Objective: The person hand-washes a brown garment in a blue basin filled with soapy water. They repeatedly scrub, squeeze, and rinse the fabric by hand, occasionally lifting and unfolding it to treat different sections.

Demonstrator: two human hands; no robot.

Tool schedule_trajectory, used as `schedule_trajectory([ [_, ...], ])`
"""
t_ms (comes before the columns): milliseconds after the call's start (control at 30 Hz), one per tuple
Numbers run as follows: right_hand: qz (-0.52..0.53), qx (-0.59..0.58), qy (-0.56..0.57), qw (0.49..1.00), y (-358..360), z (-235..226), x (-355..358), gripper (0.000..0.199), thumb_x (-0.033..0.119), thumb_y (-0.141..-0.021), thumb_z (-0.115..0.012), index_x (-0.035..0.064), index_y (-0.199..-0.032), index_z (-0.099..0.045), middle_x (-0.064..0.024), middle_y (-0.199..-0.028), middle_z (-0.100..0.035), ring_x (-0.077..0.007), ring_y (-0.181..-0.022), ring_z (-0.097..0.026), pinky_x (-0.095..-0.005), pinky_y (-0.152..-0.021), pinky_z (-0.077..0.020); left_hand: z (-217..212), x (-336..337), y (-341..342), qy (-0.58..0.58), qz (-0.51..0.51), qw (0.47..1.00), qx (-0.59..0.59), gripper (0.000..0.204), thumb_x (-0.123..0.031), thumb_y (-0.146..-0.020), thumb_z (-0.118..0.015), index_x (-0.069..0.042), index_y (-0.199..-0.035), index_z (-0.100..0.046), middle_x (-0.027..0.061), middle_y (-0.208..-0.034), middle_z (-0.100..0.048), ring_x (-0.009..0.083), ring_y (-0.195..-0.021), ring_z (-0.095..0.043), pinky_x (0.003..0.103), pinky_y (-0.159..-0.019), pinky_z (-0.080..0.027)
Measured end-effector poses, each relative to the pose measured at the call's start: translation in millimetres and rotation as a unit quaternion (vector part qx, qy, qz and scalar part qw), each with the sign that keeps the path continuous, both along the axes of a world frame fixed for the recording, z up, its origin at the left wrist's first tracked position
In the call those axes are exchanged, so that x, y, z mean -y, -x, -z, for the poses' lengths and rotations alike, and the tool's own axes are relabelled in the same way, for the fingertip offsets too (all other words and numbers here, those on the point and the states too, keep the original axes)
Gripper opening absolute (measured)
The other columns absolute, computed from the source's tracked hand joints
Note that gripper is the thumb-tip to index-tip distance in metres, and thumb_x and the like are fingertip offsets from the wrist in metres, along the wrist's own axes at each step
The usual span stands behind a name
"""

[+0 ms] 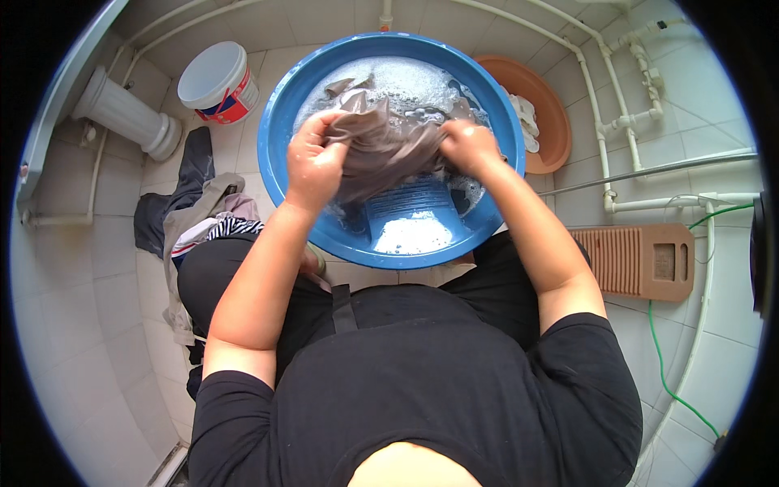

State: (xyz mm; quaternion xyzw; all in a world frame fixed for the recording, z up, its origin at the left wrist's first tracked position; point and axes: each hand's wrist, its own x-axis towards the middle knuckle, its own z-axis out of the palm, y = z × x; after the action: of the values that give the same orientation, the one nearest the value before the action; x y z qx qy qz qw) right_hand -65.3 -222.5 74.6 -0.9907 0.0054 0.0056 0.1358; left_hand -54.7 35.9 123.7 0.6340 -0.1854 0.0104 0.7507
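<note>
A wet grey-brown garment [377, 150] is stretched between my two hands over a large round blue basin [276, 154]. My left hand [316, 162] grips its left side, fingers closed on the cloth. At the other end my right hand [471, 148] is closed on the fabric, slightly blurred. Soapy water with white foam [406, 77] fills the basin, and parts of the cloth lie in it. Built into the basin's near side is a ridged blue washboard [410, 215], with suds on its lower part. What kind of garment this is I cannot tell.
A white bucket [215, 81] stands at the far left. Left of my knee lies a pile of clothes [203, 211]. Behind the basin's right side sits an orange-brown basin [556, 122] with white cloth. A brown washboard [637, 261] lies at right, near wall pipes [604, 162] and a green hose [661, 365].
</note>
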Motion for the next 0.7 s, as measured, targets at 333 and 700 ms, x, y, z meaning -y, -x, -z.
schedule_trajectory([
  [333, -0.103, 0.070, -0.146, 0.981, 22.0, -22.5, -15.5, 0.027, 0.024, -0.076, -0.058, 0.0041, -0.095, -0.062, -0.0150, -0.100, -0.061, -0.0304, -0.099, -0.055, -0.0375, -0.089, -0.0428, 28.5, 16.4, 18.3, -0.231, 0.252, 0.940, -0.022, 0.024, -0.009, -0.082, -0.056, -0.004, -0.106, -0.060, 0.0102, -0.107, -0.060, 0.0193, -0.102, -0.056, 0.032, -0.087, -0.044],
  [700, -0.204, -0.003, -0.107, 0.973, 58.6, -21.2, -20.4, 0.018, 0.020, -0.072, -0.067, 0.0103, -0.086, -0.065, -0.0081, -0.088, -0.059, -0.0287, -0.085, -0.056, -0.0366, -0.072, -0.0462, 81.0, -20.4, -20.6, -0.580, -0.009, 0.810, -0.086, 0.075, -0.033, -0.069, -0.070, -0.009, -0.132, -0.037, 0.0210, -0.135, -0.034, 0.0365, -0.122, -0.038, 0.039, -0.100, -0.033],
])
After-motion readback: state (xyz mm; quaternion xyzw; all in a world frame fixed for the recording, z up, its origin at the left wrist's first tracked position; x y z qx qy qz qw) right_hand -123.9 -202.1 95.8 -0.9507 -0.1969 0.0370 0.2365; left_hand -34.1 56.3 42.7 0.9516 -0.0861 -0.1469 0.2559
